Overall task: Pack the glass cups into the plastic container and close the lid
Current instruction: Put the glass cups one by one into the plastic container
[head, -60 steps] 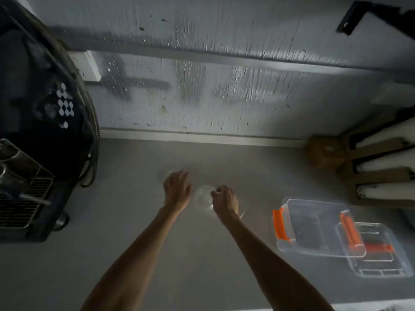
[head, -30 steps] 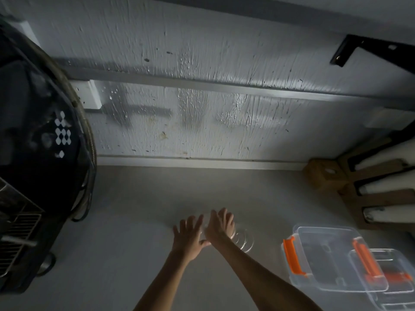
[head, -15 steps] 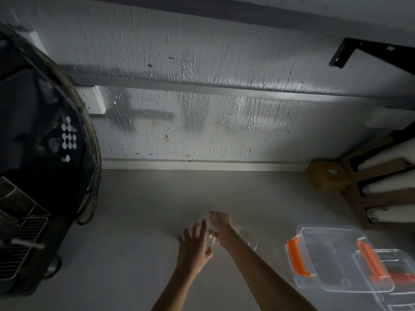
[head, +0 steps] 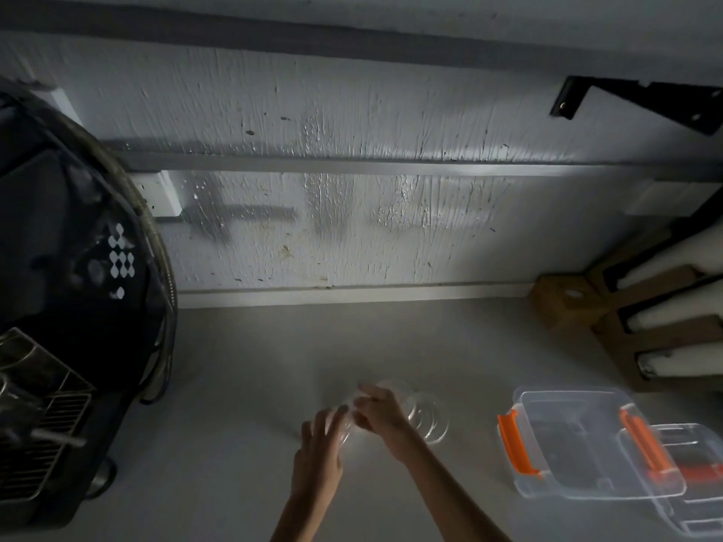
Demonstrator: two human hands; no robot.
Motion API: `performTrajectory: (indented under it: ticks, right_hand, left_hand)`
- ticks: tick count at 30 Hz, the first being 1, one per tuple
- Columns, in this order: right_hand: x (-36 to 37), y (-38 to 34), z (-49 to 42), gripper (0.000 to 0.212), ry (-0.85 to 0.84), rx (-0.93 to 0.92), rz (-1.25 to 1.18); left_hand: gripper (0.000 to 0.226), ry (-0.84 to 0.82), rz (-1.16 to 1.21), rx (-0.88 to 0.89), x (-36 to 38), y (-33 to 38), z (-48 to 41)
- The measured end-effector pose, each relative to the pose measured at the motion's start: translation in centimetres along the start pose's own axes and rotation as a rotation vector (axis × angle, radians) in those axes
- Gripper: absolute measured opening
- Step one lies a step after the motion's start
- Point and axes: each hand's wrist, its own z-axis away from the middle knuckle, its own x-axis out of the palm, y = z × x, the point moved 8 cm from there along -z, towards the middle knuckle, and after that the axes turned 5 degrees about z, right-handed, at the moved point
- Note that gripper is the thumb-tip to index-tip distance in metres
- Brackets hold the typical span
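Clear glass cups stand together on the grey counter; one glass cup [head: 429, 421] shows just right of my right hand, and another glass cup [head: 346, 433] lies between my hands. My right hand [head: 378, 411] curls its fingers on the rim of that middle cup. My left hand [head: 319, 444] rests with fingers extended against the cup's left side. The plastic container [head: 575, 444] with orange latches stands open at the right, apart from my hands. Its clear lid [head: 688, 490] lies overlapping the container's right edge.
A black coffee machine [head: 70, 267] with a metal drip grate [head: 43, 444] fills the left side. A wooden rack [head: 661, 338] with white rolls and a wooden block [head: 563, 303] stand at the back right. The white wall carries a black bracket [head: 633, 99].
My hands have drawn together over the cups. The right hand's fingers went from spread to curled on a cup, and the left hand slid up against it.
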Motion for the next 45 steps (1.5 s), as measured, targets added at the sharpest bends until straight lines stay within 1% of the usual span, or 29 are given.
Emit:
performTrajectory:
  ticks: [1, 2, 3, 4, 6, 8, 10, 11, 13, 16, 18, 20, 22, 24, 25, 27, 28, 29, 30, 32, 33, 34, 36, 38, 39, 41, 43, 44, 45]
  right_hand:
    - [-1.3, -0.2, 0.3, 0.025, 0.108, -0.053, 0.168]
    - [-2.8, -0.4, 0.7, 0.024, 0.263, -0.103, 0.380]
    - [-4.0, -0.2, 1.3, 0.025, 0.391, -0.103, 0.540]
    - [-4.3, 0.2, 1.9, 0.026, 0.438, -0.075, 0.641]
    - [-3.3, 1.4, 2.3, 0.028, 0.397, -0.069, 0.757]
    - [-1.9, 2.6, 2.4, 0.044, 0.348, -0.071, 0.849]
    - [-1.7, 3.0, 2.3, 0.062, 0.347, -0.052, 0.915]
    - [-1.8, 2.9, 2.2, 0.066, 0.361, -0.047, 0.938]
    - [-1.8, 2.2, 2.1, 0.066, 0.371, -0.066, 0.993]
    - [-0.8, 1.3, 1.9, 0.060, 0.322, -0.195, 1.196]
    - [-0.3, 1.9, 1.8, 0.067, 0.270, -0.299, 1.396]
    - [0.1, 3.4, 1.4, 0.075, 0.205, -0.391, 1.575]
    - [0.2, 3.7, 2.0, 0.073, 0.162, -0.475, 1.652]
    - [0.8, 2.2, 3.5, 0.065, 0.190, -0.644, 1.634]
    - [1.2, 1.1, 4.8, 0.054, 0.233, -0.734, 1.587]
    - [1.5, -0.3, 7.7, 0.031, 0.350, -0.894, 1.401]
    - [1.0, -0.1, 8.4, 0.025, 0.361, -0.878, 1.255]
    - [0.4, 0.4, 8.8, 0.018, 0.369, -0.810, 1.066]
    - [0.0, 1.2, 9.1, 0.014, 0.349, -0.691, 0.877]
    - [0.2, 3.3, 9.6, 0.018, 0.242, -0.455, 0.437]
    - [0.6, 4.3, 9.9, 0.019, 0.214, -0.376, 0.298]
    - [1.3, 5.0, 10.4, 0.018, 0.195, -0.330, 0.240]
    - [2.3, 6.1, 11.5, 0.012, 0.197, -0.293, 0.269]
    - [2.2, 6.9, 12.7, 0.012, 0.275, -0.286, 0.381]
    - [1.9, 7.0, 13.2, 0.014, 0.320, -0.304, 0.441]
    - [1.6, 6.7, 14.7, 0.018, 0.372, -0.348, 0.556]
    - [1.7, 6.3, 16.1, 0.021, 0.400, -0.376, 0.659]
    - [1.5, 6.1, 16.8, 0.022, 0.414, -0.387, 0.691]
    - [1.3, 6.1, 17.4, 0.022, 0.429, -0.399, 0.696]
  left_hand:
    - [0.070, 0.009, 0.016, 0.007, 0.0, 0.0, 0.6]
    - [0.075, 0.023, 0.021, 0.016, -0.1, 0.1, 1.1]
    - [0.080, 0.035, 0.025, 0.015, -0.1, 0.2, 1.6]
    - [0.084, 0.038, 0.029, 0.006, 0.0, 0.3, 2.0]
    - [0.084, 0.047, 0.030, 0.004, 0.1, 0.5, 2.8]
    - [0.073, 0.062, 0.015, 0.025, 0.2, 1.0, 3.3]
    - [0.063, 0.063, -0.004, 0.051, 0.4, 1.5, 3.6]
    - [0.061, 0.058, -0.004, 0.051, 0.3, 1.6, 3.7]
    - [0.067, 0.062, -0.022, 0.025, -0.2, 1.3, 4.0]
    - [0.075, 0.091, -0.089, -0.032, -1.1, 0.6, 4.9]
    - [0.074, 0.108, -0.098, -0.057, -1.6, 0.2, 5.6]
    - [0.072, 0.122, -0.066, -0.085, -2.2, -0.3, 6.1]
    - [0.071, 0.134, 0.009, -0.162, -2.4, -1.7, 6.4]
    - [0.069, 0.214, 0.147, -0.231, -2.7, -3.4, 6.8]
    - [0.069, 0.262, 0.315, -0.263, -3.0, -4.3, 6.9]
    - [0.074, 0.342, 0.752, -0.309, -3.8, -6.1, 7.2]
    - [0.078, 0.374, 0.918, -0.326, -3.9, -7.0, 7.5]
    - [0.082, 0.382, 1.033, -0.345, -3.8, -7.8, 7.8]
    - [0.084, 0.366, 1.102, -0.359, -3.5, -8.4, 8.1]
    - [0.079, 0.266, 1.210, -0.381, -2.3, -8.5, 9.0]
    - [0.075, 0.196, 1.261, -0.387, -1.6, -8.3, 9.7]
    - [0.072, 0.140, 1.282, -0.381, -1.2, -7.9, 10.4]
    - [0.071, 0.097, 1.268, -0.412, -1.1, -7.1, 11.8]
    - [0.073, 0.048, 1.346, -0.474, -0.8, -5.8, 13.1]
    - [0.069, 0.011, 1.401, -0.503, -0.4, -5.0, 13.3]
    - [0.044, -0.047, 1.450, -0.538, -0.5, -3.5, 13.9]
    - [0.035, -0.085, 1.407, -0.563, -0.3, -2.6, 14.5]
    - [0.031, -0.067, 1.360, -0.531, -0.5, -2.1, 14.7]
    - [0.022, -0.002, 1.305, -0.495, -1.0, -1.5, 14.9]
